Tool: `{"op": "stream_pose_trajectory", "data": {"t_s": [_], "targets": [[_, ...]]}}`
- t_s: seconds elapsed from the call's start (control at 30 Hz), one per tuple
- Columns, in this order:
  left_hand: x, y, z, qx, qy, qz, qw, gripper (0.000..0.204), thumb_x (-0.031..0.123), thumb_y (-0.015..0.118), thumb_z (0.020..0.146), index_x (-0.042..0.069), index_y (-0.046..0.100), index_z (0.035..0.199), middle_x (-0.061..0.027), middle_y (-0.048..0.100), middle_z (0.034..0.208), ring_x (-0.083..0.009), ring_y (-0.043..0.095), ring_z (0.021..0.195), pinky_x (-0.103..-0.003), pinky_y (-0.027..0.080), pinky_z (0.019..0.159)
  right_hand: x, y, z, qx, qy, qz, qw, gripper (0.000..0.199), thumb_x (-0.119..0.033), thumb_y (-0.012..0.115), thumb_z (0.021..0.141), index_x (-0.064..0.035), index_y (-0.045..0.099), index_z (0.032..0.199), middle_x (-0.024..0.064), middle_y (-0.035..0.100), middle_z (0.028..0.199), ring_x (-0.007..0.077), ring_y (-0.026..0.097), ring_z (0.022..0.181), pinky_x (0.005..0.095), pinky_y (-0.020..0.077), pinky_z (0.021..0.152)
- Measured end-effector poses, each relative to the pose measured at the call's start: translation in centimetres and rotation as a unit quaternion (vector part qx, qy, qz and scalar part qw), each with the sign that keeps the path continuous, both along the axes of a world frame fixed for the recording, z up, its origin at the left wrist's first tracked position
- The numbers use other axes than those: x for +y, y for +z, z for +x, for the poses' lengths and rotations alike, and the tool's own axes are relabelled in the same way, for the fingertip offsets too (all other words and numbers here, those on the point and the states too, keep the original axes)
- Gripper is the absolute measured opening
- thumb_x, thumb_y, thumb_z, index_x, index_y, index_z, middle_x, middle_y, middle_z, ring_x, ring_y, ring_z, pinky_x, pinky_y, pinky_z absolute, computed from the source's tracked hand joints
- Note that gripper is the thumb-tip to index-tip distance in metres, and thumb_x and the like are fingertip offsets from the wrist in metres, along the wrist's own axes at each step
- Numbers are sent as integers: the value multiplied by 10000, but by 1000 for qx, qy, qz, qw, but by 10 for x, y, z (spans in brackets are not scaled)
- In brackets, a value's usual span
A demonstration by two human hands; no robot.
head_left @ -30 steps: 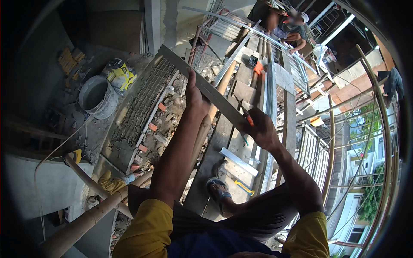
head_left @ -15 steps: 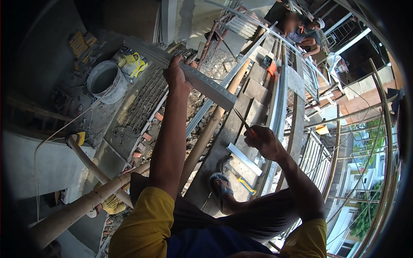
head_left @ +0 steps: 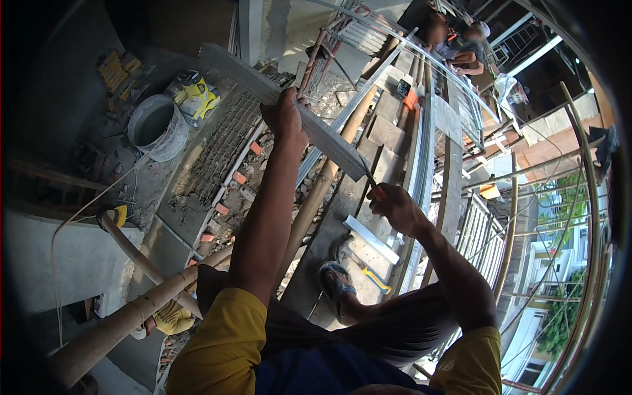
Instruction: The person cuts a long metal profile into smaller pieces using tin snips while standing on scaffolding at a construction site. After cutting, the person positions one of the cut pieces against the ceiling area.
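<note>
My left hand (head_left: 285,118) is closed around the middle of a long grey metal channel (head_left: 332,146), held slanting in the air from upper left to lower right. My right hand (head_left: 398,210) grips a tool with an orange handle and a narrow metal blade (head_left: 369,175). Its blade meets the channel's near right end; whether it presses on the metal is too small to tell. The fingers cover most of the handle. Below my right hand, a short piece of shiny channel (head_left: 370,240) lies on the planks, with a yellow-handled hammer (head_left: 376,281) close to my sandalled foot.
A bamboo pole (head_left: 321,187) runs along the plank platform's left side, above rubble and wire mesh (head_left: 227,141). Long metal channels (head_left: 424,161) lie to the right. At the left stand a bucket (head_left: 157,128) and a yellow bag (head_left: 199,100). People (head_left: 461,56) sit at the far end.
My right hand has shifted slightly left and up, bringing the blade against the channel's end. My left hand and the channel have moved a little right and down.
</note>
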State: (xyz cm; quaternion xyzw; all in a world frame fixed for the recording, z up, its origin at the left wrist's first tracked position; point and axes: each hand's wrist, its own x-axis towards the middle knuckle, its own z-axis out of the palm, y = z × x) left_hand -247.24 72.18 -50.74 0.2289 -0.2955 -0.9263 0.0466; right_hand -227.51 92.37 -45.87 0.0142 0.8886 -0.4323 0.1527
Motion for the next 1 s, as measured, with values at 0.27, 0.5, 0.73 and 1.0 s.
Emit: {"op": "stream_pose_trajectory", "data": {"t_s": [0.27, 0.5, 0.73, 1.0], "targets": [[9, 5, 4, -12, 42, -22, 999, 380, 62, 688, 773, -9, 464, 1072, -93, 532, 841, -199, 584, 656, -345, 535, 554, 1, 2, -1, 33, 22, 112, 993, 215, -135, 567, 820, 68, 559, 748, 232, 565, 650, 331, 592, 616, 434, 445, 617], [5, -7, 3, -6, 28, -30, 999, 393, 63, 668, 775, -23, 444, 1087, -112, 531, 904, -209, 597, 692, -352, 541, 580, 3, 0, -1, -16, 10, 99, 995, 223, -148, 570, 790, 63, 561, 718, 238, 580, 660, 328, 588, 618, 433, 444, 616], [19, -10, 13, -37, 7, -37, 999, 394, 65, 656, 760, -22, 442, 1080, -116, 535, 865, -221, 597, 680, -377, 542, 602, 11, -17, 3, -54, 5, 18, 998, 224, -167, 527, 823, 48, 585, 798, 155, 616, 708, 229, 581, 663, 393, 453, 645], [13, -14, 10, -46, -9, -27, 999, 602, 85, 651, 806, 29, 316, 1303, -155, 523, 1026, -245, 597, 797, -378, 547, 630, 9, -16, -2, -49, 13, 98, 994, 297, -188, 481, 873, 48, 522, 698, 152, 519, 597, 208, 514, 571, 393, 424, 594]]}}
